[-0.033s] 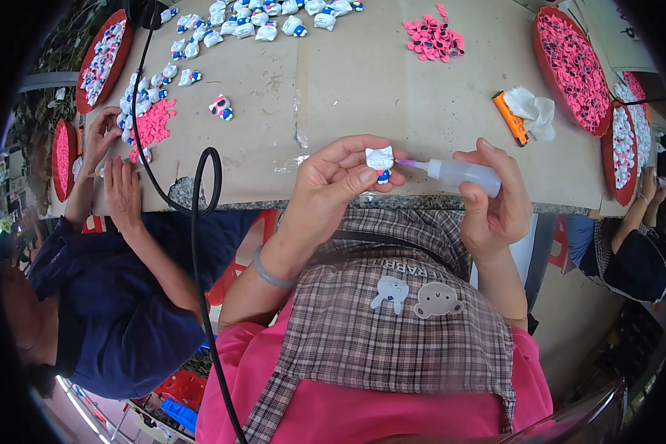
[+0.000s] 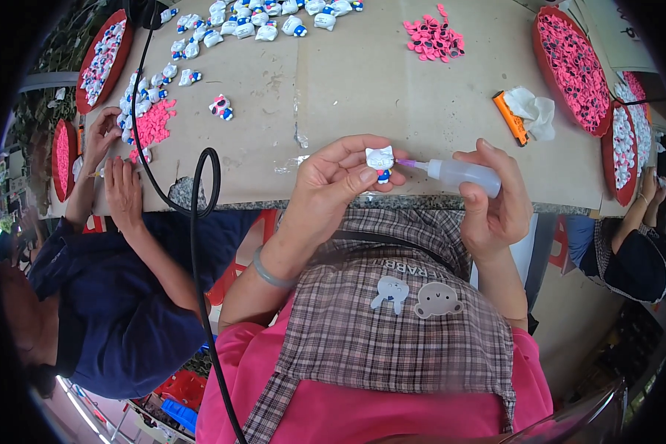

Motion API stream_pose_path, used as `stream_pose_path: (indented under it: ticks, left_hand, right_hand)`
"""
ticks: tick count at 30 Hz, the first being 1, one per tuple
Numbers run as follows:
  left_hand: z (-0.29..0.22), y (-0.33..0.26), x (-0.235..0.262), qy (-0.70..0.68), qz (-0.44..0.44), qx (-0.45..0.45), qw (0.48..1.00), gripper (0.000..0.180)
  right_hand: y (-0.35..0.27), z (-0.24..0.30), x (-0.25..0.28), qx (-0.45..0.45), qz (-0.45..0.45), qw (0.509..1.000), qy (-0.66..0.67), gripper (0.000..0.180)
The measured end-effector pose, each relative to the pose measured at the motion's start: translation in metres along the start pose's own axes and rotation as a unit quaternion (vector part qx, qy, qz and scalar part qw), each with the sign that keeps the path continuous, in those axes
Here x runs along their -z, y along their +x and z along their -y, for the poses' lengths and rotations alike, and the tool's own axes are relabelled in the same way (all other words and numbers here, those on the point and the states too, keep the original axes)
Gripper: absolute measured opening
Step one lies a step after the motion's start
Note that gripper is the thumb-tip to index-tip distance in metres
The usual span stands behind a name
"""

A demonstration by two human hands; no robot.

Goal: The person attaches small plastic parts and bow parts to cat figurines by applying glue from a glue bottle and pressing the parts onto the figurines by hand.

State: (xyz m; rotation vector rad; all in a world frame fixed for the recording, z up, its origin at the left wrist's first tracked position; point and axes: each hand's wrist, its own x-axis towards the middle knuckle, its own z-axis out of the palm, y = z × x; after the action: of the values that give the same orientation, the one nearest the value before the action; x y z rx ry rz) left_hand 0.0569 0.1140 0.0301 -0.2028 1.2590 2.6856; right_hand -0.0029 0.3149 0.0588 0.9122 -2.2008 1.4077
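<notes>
Worktable point(image 2: 362, 81): a pale, scuffed surface with a speckled stone front edge, seen from above; several people are seated around it.

Item 1. Small white cat figure point(image 2: 379, 160) with a blue and red lower part, held just above the table's near edge. It is pinched between thumb and fingers of the left hand point(image 2: 340, 181), which is closed firmly on it.

Item 2. Clear squeeze bottle point(image 2: 462, 176) with a purple needle tip, laid almost level, its tip touching the figure's right side. It is gripped in the right hand point(image 2: 496, 203), fingers wrapped around the body.

Item 3. Black cable point(image 2: 200, 222), looped over the table's near edge and hanging down between the person and the neighbour on the left.

Item 4. Loose white figures point(image 2: 251, 22), spread along the far edge; one finished figure point(image 2: 220, 108) lies apart from them.

Item 5. Heap of pink pieces point(image 2: 431, 38), far right of centre, lying bare on the table.

Item 6. Round red tray point(image 2: 570, 68), tilted at the right, filled with pink pieces; a second red tray point(image 2: 620, 152) beyond it holds white pieces.

Item 7. Red tray point(image 2: 100, 63) at far left, filled with white figures; another red tray point(image 2: 61, 159) lower down holds pink pieces.

Item 8. Orange tool point(image 2: 510, 118) beside a crumpled white cloth point(image 2: 534, 109), near the right tray.

Item 9. Neighbour's hands point(image 2: 115, 159) at the left, placed beside a small pink pile point(image 2: 154, 126) and more figures.

Item 10. Checked apron point(image 2: 392, 333) over a pink top, with two small animal patches, grey and white, on the chest.
</notes>
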Motion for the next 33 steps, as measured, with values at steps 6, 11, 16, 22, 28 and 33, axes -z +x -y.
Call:
stream_pose_path:
  ticks: [6, 11, 16, 22, 28, 33]
  left_hand:
    - [0.0005, 0.0006, 0.0002, 0.001, -0.006, -0.004, 1.0, 0.034]
    - [-0.0001, 0.0017, -0.0003, 0.0, -0.007, -0.001, 1.0, 0.034]
    - [-0.0017, 0.0011, -0.0015, 0.004, -0.005, 0.006, 1.0, 0.035]
    - [-0.0007, 0.0001, -0.0013, 0.003, -0.009, 0.006, 1.0, 0.035]
    - [-0.001, 0.0006, -0.0019, 0.009, -0.003, -0.001, 1.0, 0.033]
    - [-0.0016, 0.003, -0.0006, 0.001, -0.015, 0.006, 1.0, 0.035]
  right_hand:
    - [0.0021, 0.0025, 0.0007, -0.003, 0.009, 1.0, -0.007, 0.041]
    - [0.0021, 0.0038, 0.0033, -0.024, 0.045, 0.999, 0.009, 0.041]
    - [0.0019, 0.0033, 0.0004, -0.032, 0.032, 0.999, 0.021, 0.041]
    - [0.002, -0.0014, -0.0019, -0.007, -0.009, 1.0, 0.02, 0.04]
    - [0.0021, -0.0015, -0.0014, -0.01, -0.002, 1.0, 0.013, 0.04]
    - [0.005, -0.0015, -0.0016, -0.011, 0.005, 1.0, 0.007, 0.04]
